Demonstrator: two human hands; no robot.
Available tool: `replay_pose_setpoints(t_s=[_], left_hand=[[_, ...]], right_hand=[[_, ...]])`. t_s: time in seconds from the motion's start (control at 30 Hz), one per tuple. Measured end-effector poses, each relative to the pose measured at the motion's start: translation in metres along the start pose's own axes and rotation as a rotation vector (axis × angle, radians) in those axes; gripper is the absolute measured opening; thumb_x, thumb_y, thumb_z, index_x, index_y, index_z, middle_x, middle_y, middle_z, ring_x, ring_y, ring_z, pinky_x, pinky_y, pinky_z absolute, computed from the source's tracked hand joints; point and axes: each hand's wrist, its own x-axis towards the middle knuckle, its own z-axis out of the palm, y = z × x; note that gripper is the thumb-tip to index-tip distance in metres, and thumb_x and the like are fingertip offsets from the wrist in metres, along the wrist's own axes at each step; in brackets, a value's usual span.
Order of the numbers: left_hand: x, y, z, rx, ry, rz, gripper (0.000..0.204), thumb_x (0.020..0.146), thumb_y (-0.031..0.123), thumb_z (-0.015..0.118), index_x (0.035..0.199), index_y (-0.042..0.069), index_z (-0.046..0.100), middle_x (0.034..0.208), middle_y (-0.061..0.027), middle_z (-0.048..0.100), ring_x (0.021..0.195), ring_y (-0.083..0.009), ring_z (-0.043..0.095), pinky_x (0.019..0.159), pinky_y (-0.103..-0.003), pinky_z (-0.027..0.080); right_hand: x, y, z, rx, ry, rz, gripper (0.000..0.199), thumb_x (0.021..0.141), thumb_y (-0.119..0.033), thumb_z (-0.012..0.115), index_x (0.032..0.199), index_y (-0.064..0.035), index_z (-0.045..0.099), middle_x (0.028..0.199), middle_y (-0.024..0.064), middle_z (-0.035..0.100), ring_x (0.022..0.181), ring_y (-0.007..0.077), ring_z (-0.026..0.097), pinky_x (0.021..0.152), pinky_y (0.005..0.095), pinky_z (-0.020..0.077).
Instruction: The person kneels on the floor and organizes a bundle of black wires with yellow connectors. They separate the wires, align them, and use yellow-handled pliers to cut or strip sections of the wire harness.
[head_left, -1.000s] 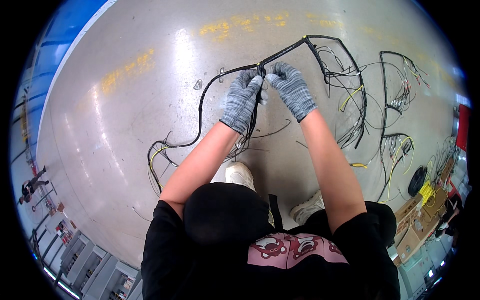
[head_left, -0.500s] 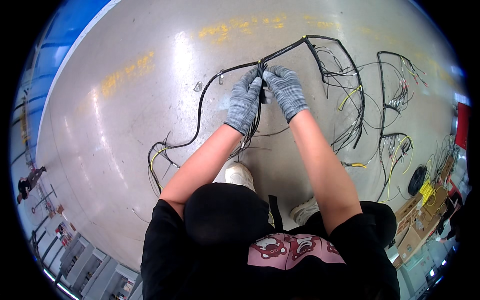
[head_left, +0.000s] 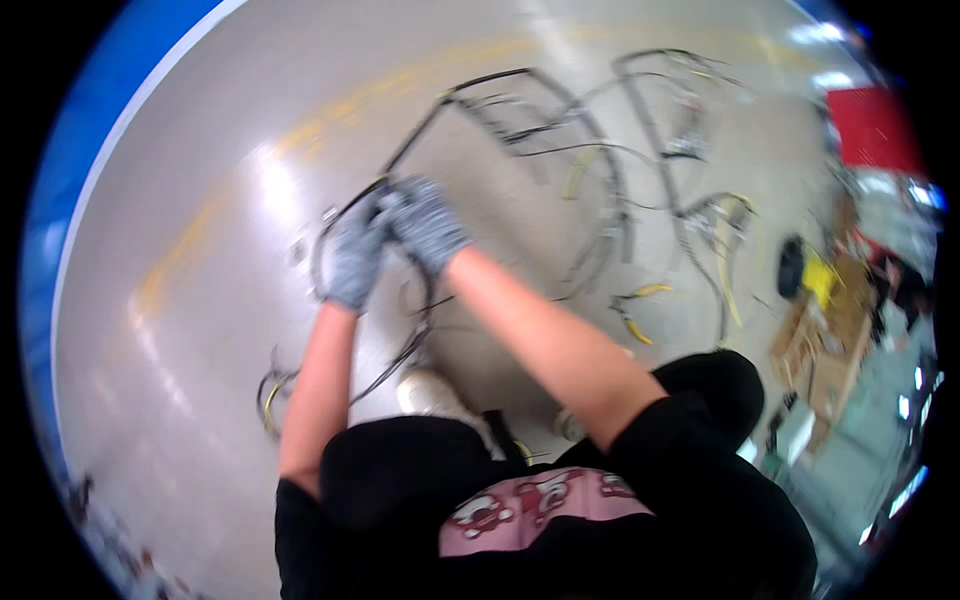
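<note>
A black wiring harness (head_left: 415,137) lies on the grey floor, its taped trunk running up and right from my hands and then bending down. Grey knit gloves cover both hands, which meet at a branch point of the trunk. My left hand (head_left: 355,258) and my right hand (head_left: 425,225) are closed side by side on the harness's wire bundle. From under them, loose black wires (head_left: 405,350) trail toward my shoe. Motion blur hides the exact placing of the fingertips. Yellow-handled pliers (head_left: 634,325) rest on the floor to the right of my right forearm.
A second black harness (head_left: 645,110) with thin loose ends lies farther right. Beyond it are a black coil (head_left: 790,267), a yellow cable coil (head_left: 820,277) and cardboard boxes (head_left: 835,350). A red panel (head_left: 872,128) stands at the far right. My shoe (head_left: 430,392) is close below the wires.
The view has swung, so the hands and harness appear farther left and lower, and everything is blurred. The pliers now show fully. Both hands stay at the same branch point.
</note>
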Motion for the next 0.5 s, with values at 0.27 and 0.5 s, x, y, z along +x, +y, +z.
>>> replay_pose_setpoints(t_s=[0.27,0.5], left_hand=[[-0.004,0.029,0.008,0.029,0.144,-0.232,0.034,0.081,0.02,0.063,0.106,-0.002,0.057,0.098,-0.0082,0.061,0.085,-0.014,0.055,0.08,-0.026,0.042],[-0.002,-0.01,-0.002,-0.03,0.176,-0.107,0.025,0.088,0.025,0.051,0.082,0.003,0.059,0.066,0.0004,0.053,0.06,-0.0106,0.044,0.057,-0.026,0.037]], right_hand=[[-0.015,-0.009,-0.019,0.42,-0.043,0.153,0.011,0.08,-0.012,0.054,0.085,-0.0031,0.059,0.068,0.0038,0.056,0.055,0.0109,0.05,0.051,0.0273,0.0442],[-0.023,-0.026,-0.022,0.498,-0.142,0.259,0.012,0.084,-0.008,0.051,0.089,-0.0008,0.058,0.068,0.003,0.057,0.056,0.0088,0.051,0.052,0.0222,0.0439]])
